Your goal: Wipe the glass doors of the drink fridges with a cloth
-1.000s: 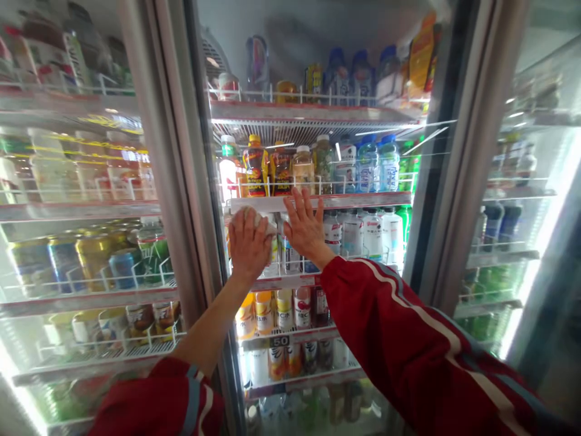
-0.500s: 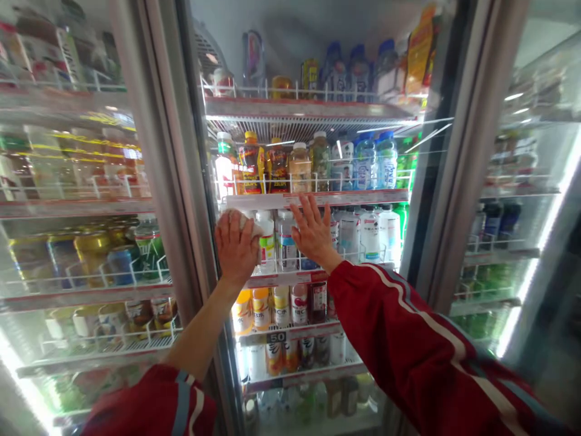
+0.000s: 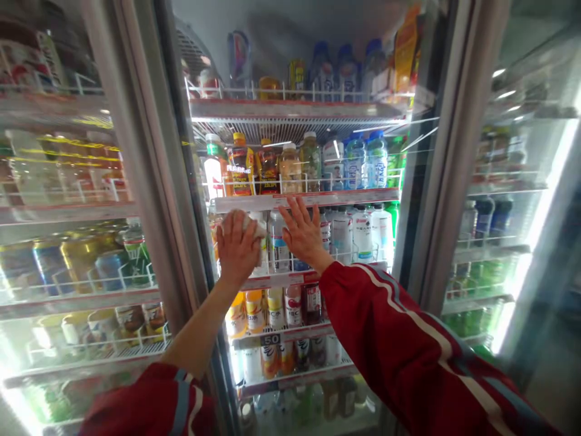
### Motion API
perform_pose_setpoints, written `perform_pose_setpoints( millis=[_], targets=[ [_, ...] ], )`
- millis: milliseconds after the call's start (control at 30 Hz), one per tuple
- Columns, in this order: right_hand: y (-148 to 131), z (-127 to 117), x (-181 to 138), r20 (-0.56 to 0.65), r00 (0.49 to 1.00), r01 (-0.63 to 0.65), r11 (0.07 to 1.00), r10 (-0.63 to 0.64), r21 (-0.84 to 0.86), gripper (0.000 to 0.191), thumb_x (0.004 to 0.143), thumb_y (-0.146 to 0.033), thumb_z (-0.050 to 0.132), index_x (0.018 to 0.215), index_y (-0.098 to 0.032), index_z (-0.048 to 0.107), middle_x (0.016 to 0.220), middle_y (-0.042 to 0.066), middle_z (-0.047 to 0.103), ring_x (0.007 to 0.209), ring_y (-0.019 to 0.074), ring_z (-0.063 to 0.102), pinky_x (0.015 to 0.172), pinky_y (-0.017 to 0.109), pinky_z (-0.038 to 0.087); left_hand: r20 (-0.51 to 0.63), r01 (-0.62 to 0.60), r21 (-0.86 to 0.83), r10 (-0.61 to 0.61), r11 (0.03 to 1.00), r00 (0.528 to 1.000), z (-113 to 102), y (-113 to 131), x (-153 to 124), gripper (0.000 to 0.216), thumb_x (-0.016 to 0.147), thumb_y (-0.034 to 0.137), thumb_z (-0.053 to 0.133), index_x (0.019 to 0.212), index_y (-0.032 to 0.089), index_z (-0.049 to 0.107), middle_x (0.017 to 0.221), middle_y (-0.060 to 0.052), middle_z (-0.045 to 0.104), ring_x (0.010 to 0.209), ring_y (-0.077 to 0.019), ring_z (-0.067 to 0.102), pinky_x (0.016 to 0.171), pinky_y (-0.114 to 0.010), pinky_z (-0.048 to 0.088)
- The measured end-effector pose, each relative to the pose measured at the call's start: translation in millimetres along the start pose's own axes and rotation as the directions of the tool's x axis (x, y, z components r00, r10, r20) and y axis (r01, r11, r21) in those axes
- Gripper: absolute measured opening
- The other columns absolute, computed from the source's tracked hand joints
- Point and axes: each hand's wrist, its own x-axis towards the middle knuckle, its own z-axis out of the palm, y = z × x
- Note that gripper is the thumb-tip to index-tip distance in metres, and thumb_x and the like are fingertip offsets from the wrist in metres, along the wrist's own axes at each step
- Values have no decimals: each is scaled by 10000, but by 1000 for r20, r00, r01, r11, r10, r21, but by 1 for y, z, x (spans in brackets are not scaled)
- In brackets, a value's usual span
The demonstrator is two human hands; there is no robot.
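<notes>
I face the glass door (image 3: 376,290) of a drinks cooler. My left hand (image 3: 236,247) presses a white cloth (image 3: 256,227) against the glass at the height of the third shelf; its fingers are curled over the cloth. Just to its right, my right hand (image 3: 302,234) lies flat on the same pane with the fingers spread and nothing in it. Behind the glass near both hands stand white-capped bottles (image 3: 363,233). Both arms wear red sleeves with white stripes; the left sleeve is pushed back to the elbow.
A grey door frame (image 3: 149,181) separates this door from another cooler door on the left with cans (image 3: 82,257). A second frame (image 3: 449,169) stands on the right, with a further lit cooler beyond. Shelves hold juice bottles (image 3: 240,163) above and small bottles (image 3: 272,306) below.
My left hand with the cloth slid left across the glass and then a little back to the right. The right hand stays flat on the pane. My view has drifted to the right.
</notes>
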Motion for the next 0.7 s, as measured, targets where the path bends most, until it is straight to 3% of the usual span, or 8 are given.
perform_pose_setpoints(
  millis=[100, 167, 367, 467, 700],
  targets=[
    [0, -1, 0, 15, 1000, -2, 1000, 2, 8, 502, 896, -310, 416, 1391, -229, 391, 1521, 76, 304, 1449, 231, 120, 1151, 534, -1, -50, 107, 18, -106, 994, 993, -6, -9, 5, 406, 877, 301, 506, 1272, 206, 519, 1484, -129, 346, 1432, -260, 151, 1149, -522, 136],
    [-1, -2, 1, 21, 1000, -2, 1000, 2, 9, 503, 894, -312, 421, 1388, -222, 397, 1521, 81, 304, 1449, 233, 117, 1151, 532, 2, -55, 102, 5, -102, 995, 993, -3, -2, 6, 402, 874, 300, 509, 1263, 199, 522, 1487, -131, 340, 1433, -265, 145, 1147, -524, 144],
    [5, -9, 0, 30, 999, 16, 1000, -15, -16, 475, 899, -311, 411, 1366, -224, 425, 1517, 82, 313, 1446, 225, 134, 1151, 524, 28, -72, -164, 4, 164, 986, 984, 20, 47, 1, 364, 860, 262, 534, 1217, 190, 542, 1413, -134, 454, 1436, -230, 132, 1148, -448, 193],
    [19, -15, -5, 29, 999, -15, 999, 16, -36, 492, 893, -296, 414, 1377, -211, 409, 1514, 98, 315, 1440, 233, 160, 1143, 539, 39, -57, -197, 9, 197, 980, 979, 23, 48, 0, 369, 863, 271, 536, 1225, 203, 538, 1411, -126, 458, 1435, -222, 137, 1154, -440, 171],
    [50, -23, -23, 4, 999, -39, 998, 40, -51, 495, 883, -265, 406, 1373, -195, 413, 1507, 92, 331, 1436, 228, 174, 1150, 533, 47, -101, 37, -27, -39, 999, 994, 16, 21, 17, 411, 880, 295, 510, 1282, 207, 498, 1465, -133, 380, 1429, -249, 173, 1149, -502, 150]
  ],
)
